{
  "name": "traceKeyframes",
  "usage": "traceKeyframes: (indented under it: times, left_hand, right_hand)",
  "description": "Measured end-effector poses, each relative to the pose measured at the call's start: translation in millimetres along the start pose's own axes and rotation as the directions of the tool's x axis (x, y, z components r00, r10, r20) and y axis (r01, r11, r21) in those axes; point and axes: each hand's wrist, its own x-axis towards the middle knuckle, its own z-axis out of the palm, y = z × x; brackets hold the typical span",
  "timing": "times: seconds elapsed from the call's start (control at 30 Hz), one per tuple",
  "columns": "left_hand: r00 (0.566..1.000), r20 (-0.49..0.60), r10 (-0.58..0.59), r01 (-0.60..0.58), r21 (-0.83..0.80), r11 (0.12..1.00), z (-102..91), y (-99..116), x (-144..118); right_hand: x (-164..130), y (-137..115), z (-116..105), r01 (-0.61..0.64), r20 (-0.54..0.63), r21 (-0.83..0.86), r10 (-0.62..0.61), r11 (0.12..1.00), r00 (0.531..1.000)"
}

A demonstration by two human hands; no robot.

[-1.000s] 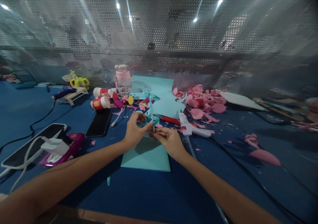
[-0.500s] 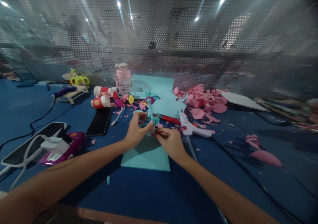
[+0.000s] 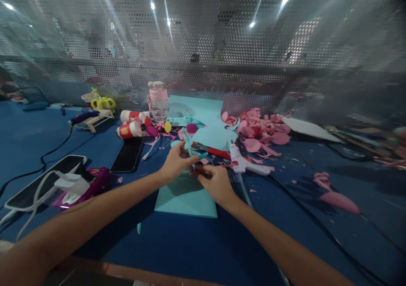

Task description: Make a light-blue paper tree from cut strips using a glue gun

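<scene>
Between my hands stands a thin teal paper stem (image 3: 187,141) with narrow leaf-like paper pieces on it. My left hand (image 3: 174,164) is closed round its middle, the thumb lying over the front near a teal leaf tip that points right. Its lower end is pinched in the fingers of my right hand (image 3: 218,183); my fingertips partly hide that spot. Under both hands lies a folded teal paper sheet (image 3: 185,201). Just beyond the stem is a magenta paper disc (image 3: 191,128). Red-handled scissors (image 3: 217,152) and a white glue gun (image 3: 245,163) lie right of the stem.
Pink paper petals and scraps (image 3: 253,127) are heaped at the back right. Behind my hands lies cut teal paper (image 3: 209,112), beside a pink-lidded bottle (image 3: 157,102). On the left are paper cups (image 3: 129,130), a black phone (image 3: 127,155) and a white charger (image 3: 71,186) with cables.
The paper stem has tipped slightly left and turned, so a leaf piece now sticks out to the right above my left thumb. Both hands keep nearly the same place.
</scene>
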Motion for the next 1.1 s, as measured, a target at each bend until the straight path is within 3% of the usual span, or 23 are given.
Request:
traceKeyframes:
  times: [0.3,0.47,0.7,0.93,1.1]
  left_hand:
    - [0.996,0.092,-0.010,0.007,0.039,0.999,-0.4,0.4,-0.2]
    - [0.987,0.159,-0.020,0.022,-0.011,1.000,-2.1,0.2,0.5]
    - [0.999,0.008,0.051,-0.051,-0.027,0.998,-0.8,-2.2,1.7]
    - [0.997,0.023,-0.078,0.080,-0.089,0.993,0.6,2.1,1.3]
    - [0.993,0.055,-0.101,0.105,-0.078,0.991,0.0,4.5,-0.1]
  right_hand:
    - [-1.7,-4.6,0.0,0.062,0.039,-0.076,-0.059,0.995,0.997]
    - [-1.7,-5.5,-1.0,0.029,0.027,-0.051,-0.027,0.998,0.999]
    - [-1.9,-3.2,0.4,0.032,0.014,-0.034,-0.031,0.999,0.999]
    - [-1.9,-1.7,0.7,0.045,0.008,-0.033,-0.045,0.998,0.999]
    - [-1.2,0.0,0.0,0.030,0.009,-0.012,-0.030,0.999,1.000]
